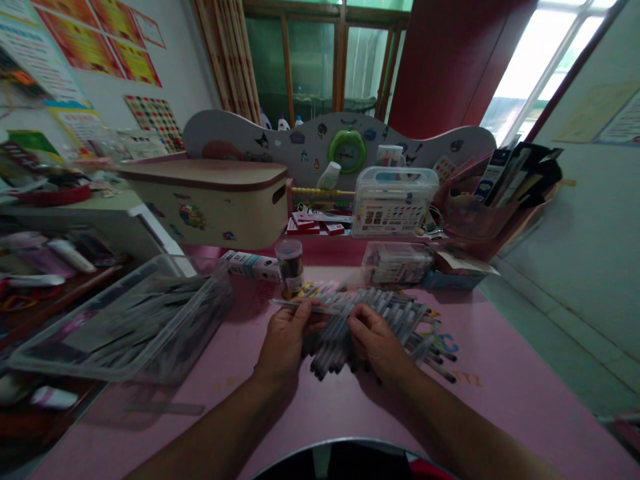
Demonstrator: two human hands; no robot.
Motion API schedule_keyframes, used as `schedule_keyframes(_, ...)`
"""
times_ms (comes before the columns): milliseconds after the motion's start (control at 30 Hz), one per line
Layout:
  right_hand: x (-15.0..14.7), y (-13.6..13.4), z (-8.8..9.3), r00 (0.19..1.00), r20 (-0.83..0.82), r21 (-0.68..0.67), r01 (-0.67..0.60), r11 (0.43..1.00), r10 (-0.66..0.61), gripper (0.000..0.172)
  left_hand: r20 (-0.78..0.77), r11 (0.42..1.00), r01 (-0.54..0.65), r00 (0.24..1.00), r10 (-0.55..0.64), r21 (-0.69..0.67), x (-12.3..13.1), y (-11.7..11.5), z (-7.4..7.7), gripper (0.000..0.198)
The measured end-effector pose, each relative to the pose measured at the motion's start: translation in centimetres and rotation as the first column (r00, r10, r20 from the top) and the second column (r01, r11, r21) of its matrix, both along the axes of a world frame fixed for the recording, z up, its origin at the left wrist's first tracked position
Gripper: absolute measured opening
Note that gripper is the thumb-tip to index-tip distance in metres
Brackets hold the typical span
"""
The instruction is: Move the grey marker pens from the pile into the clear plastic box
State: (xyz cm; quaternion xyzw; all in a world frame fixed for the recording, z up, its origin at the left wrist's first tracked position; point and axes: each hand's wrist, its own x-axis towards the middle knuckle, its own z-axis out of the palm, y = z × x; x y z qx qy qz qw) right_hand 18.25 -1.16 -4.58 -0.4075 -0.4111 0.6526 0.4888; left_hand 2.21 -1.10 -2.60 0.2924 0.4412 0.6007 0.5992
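Note:
My left hand (286, 337) is closed, with thumb and fingers pinching a thin clear pen (324, 308) that lies nearly level above the table. My right hand (376, 337) is closed too, its thumb and fingertips together near the pen's right end; what they grip, if anything, is hard to make out. Under and behind both hands spreads a pile of clear pens (395, 308) with dark ends, most lying slantwise side by side. Some pens are hidden by my right hand.
On the pink table (325, 413), a clear plastic bin (115, 370) of slender items stands left. Behind the pens are a clear jar (290, 263), a long carton (254, 265), a transparent box (397, 263) and a blue box (457, 277). A lidded cream box (220, 210) rises at the back left.

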Motion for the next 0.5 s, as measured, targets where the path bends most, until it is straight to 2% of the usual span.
schedule_keyframes(100, 0.4, -0.1, 0.3, 0.985, -0.169, -0.072, -0.048, 0.996, 0.036, 0.026, -0.014, 0.998, -0.053, 0.998, 0.053, 0.035, -0.3, 0.4, 0.1, 0.035)
schedule_keyframes(167, 0.6, -0.2, 0.6, 0.944, -0.313, -0.15, -0.158, 0.976, 0.105, 0.025, -0.028, 0.998, -0.046, 0.998, 0.047, 0.047, -0.2, 0.2, 0.1, 0.035)
schedule_keyframes(233, 0.6, -0.4, 0.9, 0.907, -0.391, -0.204, -0.249, 0.947, 0.154, 0.028, -0.048, 0.999, -0.004, 0.999, 0.007, 0.054, 0.0, -0.4, 0.0, 0.032)
schedule_keyframes(367, 0.3, -0.6, 1.0, 0.932, -0.304, -0.254, -0.279, 0.926, 0.198, 0.029, -0.096, 0.996, 0.056, 0.994, -0.049, 0.074, 0.4, -1.3, 0.2, 0.029)
schedule_keyframes(433, 0.3, -0.6, 0.8, 0.938, -0.264, -0.238, -0.288, 0.927, 0.224, 0.034, -0.069, 0.995, 0.011, 0.998, -0.004, 0.102, 0.0, -0.9, 0.6, 0.03)
schedule_keyframes(500, 0.5, -0.4, 0.6, 0.933, -0.287, -0.222, -0.286, 0.932, 0.218, 0.034, 0.059, 0.984, -0.098, 0.994, 0.09, 0.146, -0.8, 0.2, 1.3, 0.028)
